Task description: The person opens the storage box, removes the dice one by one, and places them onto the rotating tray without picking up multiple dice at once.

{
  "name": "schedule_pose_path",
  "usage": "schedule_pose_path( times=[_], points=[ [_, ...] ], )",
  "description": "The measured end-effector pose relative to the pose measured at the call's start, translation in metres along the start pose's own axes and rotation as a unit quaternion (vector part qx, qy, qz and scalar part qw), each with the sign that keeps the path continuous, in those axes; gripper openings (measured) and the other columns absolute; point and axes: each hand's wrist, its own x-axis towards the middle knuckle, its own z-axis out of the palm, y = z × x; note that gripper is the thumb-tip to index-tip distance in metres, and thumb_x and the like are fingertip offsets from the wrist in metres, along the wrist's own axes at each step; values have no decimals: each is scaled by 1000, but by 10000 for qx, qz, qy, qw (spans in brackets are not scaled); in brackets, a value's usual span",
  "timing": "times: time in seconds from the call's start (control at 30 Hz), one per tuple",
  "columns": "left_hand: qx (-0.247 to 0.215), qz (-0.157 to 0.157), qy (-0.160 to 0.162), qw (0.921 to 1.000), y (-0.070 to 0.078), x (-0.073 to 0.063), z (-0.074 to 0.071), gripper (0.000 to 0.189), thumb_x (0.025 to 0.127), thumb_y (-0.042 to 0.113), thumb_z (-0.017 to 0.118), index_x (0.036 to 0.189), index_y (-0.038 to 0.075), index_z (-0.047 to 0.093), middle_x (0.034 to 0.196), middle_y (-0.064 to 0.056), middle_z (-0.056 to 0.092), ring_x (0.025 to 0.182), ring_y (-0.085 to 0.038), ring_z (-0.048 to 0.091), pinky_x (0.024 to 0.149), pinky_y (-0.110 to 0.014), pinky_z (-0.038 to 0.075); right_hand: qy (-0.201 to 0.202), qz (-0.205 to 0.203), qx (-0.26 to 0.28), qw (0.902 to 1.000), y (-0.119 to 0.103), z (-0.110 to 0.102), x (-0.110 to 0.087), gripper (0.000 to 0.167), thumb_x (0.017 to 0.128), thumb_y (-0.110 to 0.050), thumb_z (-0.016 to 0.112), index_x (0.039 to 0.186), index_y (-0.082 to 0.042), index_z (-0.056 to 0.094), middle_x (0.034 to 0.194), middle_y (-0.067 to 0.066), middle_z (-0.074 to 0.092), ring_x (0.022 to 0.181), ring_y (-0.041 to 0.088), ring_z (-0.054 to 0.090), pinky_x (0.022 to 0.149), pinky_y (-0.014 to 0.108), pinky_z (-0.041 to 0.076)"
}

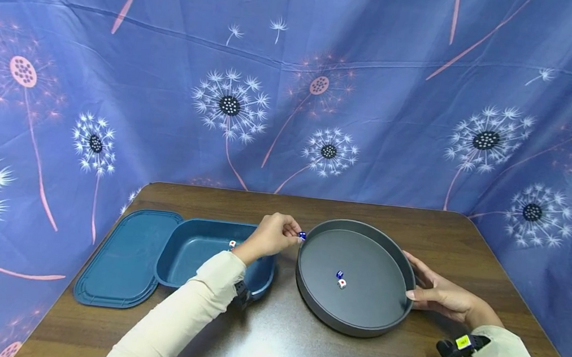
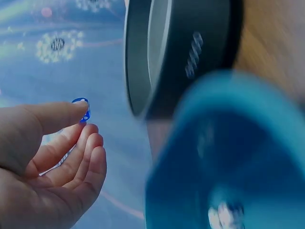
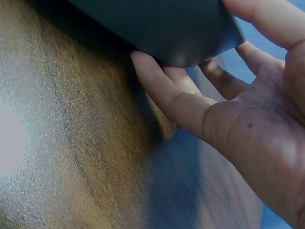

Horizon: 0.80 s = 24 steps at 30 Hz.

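Note:
Between thumb and fingertips, my left hand (image 1: pixel 274 234) pinches a blue die (image 1: pixel 302 236) with white pips, just beside the left rim of a round dark grey pan (image 1: pixel 356 315). The same blue die (image 2: pixel 83 109) shows at the thumb tip in the left wrist view. Inside the pan lie another blue die (image 1: pixel 340 274) and a white die (image 1: pixel 342 284) close together. My right hand (image 1: pixel 441 294) grips the pan's right side, thumb at the rim and fingers along the outer wall and underside. Under my left forearm is a blue rectangular tub (image 1: pixel 183 271), partly hidden.
A white die (image 1: pixel 232 244) sits in the blue tub; whatever else lies there is covered by the arm. A flat blue lid (image 1: pixel 120 260) rests left of the tub, at the wooden table's (image 1: pixel 272 336) left side. A patterned blue cloth (image 1: pixel 284 87) hangs behind.

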Motion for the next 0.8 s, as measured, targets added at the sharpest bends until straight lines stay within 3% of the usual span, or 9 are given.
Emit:
schedule_pose_path(
  times=[0.2,0.37,0.6,0.8],
  points=[
    [-146,241,-93,9996,26,9,31,9,80,6,75,86,4,69,75,-2,67,66,-4,56,62,-15,47,-11,-7,46,10000,-1,1,0,94,92,0,55,152,-22,-15,153,19,-27,128,14,35,96,54,43],
    [-281,278,-154,9991,38,12,58,8,80,7,76,85,5,70,74,1,66,64,0,54,62,-13,46,-5,3,50,10000,-1,1,-1,95,92,0,55,152,-23,-15,153,20,-27,128,17,36,96,54,43],
    [-379,372,37,9986,39,13,97,8,81,7,75,87,4,71,74,2,66,64,2,54,61,-10,45,29,-14,16,10000,0,-1,-1,94,92,0,55,152,-23,-14,153,19,-26,130,17,33,96,54,43],
    [-282,301,182,9990,33,10,120,8,79,7,77,84,4,71,72,2,66,61,4,52,60,-9,43,56,-8,-18,10000,2,0,-1,94,92,0,55,152,-23,-14,154,19,-26,131,20,32,96,54,43]
  ],
)
